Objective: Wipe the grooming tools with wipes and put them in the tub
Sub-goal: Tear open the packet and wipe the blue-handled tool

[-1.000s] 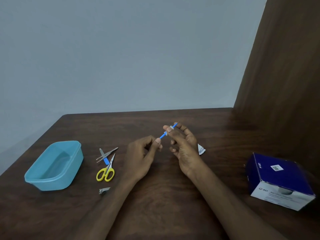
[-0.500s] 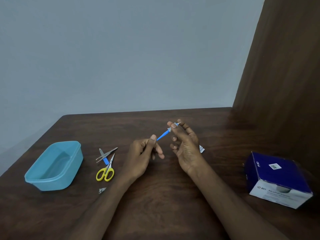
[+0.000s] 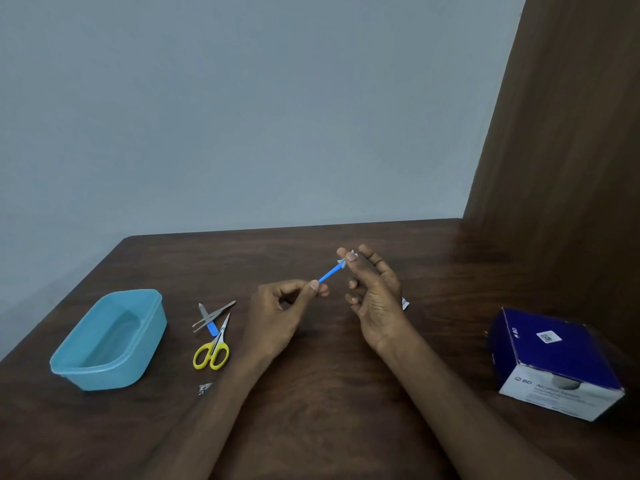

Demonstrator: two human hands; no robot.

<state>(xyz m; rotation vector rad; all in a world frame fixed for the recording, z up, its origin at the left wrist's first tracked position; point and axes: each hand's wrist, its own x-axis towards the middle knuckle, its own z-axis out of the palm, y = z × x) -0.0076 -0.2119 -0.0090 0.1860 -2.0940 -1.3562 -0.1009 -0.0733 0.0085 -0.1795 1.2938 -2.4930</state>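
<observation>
A thin blue-handled tool (image 3: 330,273) is held above the table between both hands. My left hand (image 3: 282,315) pinches its near end with thumb and forefinger. My right hand (image 3: 372,292) pinches a small white wipe (image 3: 344,260) round the tool's far metal end. A light blue tub (image 3: 110,339) stands at the left with nothing visible inside. Between tub and hands lie tweezers (image 3: 214,315) crossed over a blue-handled tool (image 3: 209,324), yellow-handled scissors (image 3: 213,348) and a small nail clipper (image 3: 205,388).
A dark blue and white wipe box (image 3: 557,363) sits at the right. A torn white wrapper (image 3: 405,303) peeks out behind my right hand. A brown wooden panel (image 3: 561,150) rises at the right of the table (image 3: 311,410); a grey wall is behind.
My right hand with the wipe has slid outward along the blue tool toward its metal tip, and the left hand has drawn back a little, so more blue handle shows.
</observation>
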